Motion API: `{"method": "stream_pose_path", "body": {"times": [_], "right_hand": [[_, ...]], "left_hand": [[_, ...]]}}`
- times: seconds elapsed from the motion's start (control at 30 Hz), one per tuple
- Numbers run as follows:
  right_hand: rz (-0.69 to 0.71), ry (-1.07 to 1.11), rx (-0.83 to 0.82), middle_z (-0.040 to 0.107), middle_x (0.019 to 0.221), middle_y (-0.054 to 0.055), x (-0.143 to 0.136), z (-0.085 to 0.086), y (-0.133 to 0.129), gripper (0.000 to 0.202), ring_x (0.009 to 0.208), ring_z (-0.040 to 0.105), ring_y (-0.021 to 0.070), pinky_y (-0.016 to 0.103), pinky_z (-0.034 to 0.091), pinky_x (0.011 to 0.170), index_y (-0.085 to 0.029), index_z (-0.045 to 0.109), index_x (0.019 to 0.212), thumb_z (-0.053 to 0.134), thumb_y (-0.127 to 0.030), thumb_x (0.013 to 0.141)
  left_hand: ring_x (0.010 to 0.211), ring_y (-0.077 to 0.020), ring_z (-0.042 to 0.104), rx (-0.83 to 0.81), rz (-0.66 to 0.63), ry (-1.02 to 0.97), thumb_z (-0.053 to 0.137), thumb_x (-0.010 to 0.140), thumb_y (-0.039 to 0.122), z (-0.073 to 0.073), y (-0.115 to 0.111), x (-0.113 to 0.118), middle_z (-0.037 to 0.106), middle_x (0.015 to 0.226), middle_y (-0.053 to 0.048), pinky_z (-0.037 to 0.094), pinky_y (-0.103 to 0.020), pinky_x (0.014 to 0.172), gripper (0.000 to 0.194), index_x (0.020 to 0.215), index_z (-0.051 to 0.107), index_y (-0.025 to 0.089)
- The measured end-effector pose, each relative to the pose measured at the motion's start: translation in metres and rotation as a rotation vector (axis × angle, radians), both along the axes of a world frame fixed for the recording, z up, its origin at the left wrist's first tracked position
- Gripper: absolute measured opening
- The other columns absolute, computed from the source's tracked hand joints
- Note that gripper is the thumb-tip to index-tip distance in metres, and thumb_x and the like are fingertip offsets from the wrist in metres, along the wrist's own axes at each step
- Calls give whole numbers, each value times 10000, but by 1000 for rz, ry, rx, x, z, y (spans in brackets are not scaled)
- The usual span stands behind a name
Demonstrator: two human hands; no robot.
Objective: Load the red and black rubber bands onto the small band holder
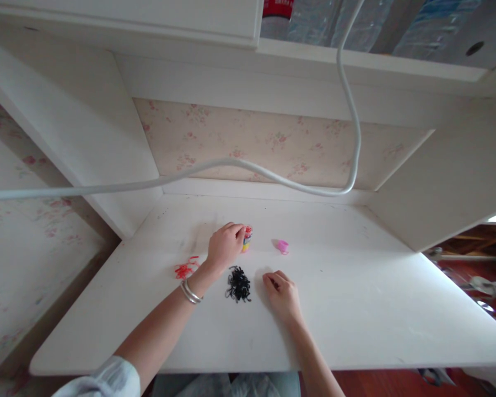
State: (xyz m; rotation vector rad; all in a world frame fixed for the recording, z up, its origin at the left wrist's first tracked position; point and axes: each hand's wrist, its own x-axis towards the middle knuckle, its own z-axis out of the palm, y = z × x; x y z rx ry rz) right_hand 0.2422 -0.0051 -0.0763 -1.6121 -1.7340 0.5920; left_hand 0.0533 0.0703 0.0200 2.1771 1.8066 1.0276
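My left hand [226,245], with bangles at the wrist, is closed at the upper left side of a small clear container [247,240]. Red shows at the container's top and yellow lower down. The fingertips are partly hidden, so what they pinch is unclear. Beside that forearm lies a loose pile of red rubber bands [184,269]. A heap of black rubber bands [238,285] sits between my two arms. My right hand [283,293] rests on the table with its fingers curled; what is in them, if anything, cannot be made out. A pink cap [282,247] lies right of the container.
The white table [355,309] is enclosed by side panels and a back wall with floral paper [240,140]. A white cable [231,162] hangs across the view in front. Overhead, a shelf [372,60] holds plastic-wrapped bottles.
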Motion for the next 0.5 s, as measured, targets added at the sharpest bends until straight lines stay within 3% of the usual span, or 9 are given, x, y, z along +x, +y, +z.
{"method": "stream_pose_path", "body": {"times": [0.27, 0.5], "right_hand": [[8, 43, -3, 620, 754, 27, 0, 2, -1, 365, 655, 572, 137, 237, 416, 621, -213, 704, 778, 416, -402, 900], [-2, 47, -8, 633, 774, 37, -1, -2, -2, 373, 644, 564, 148, 255, 429, 623, -215, 709, 807, 428, -446, 889]], "left_hand": [[770, -125, 595, 56, 41, -96, 425, 924, 297, -7, -21, -38, 674, 865, -33, 430, -223, 718, 262, 937, 665, 192], [708, -129, 604, -120, 112, -141, 417, 919, 382, -52, -89, -86, 689, 868, -31, 462, -233, 682, 303, 903, 663, 205]]}}
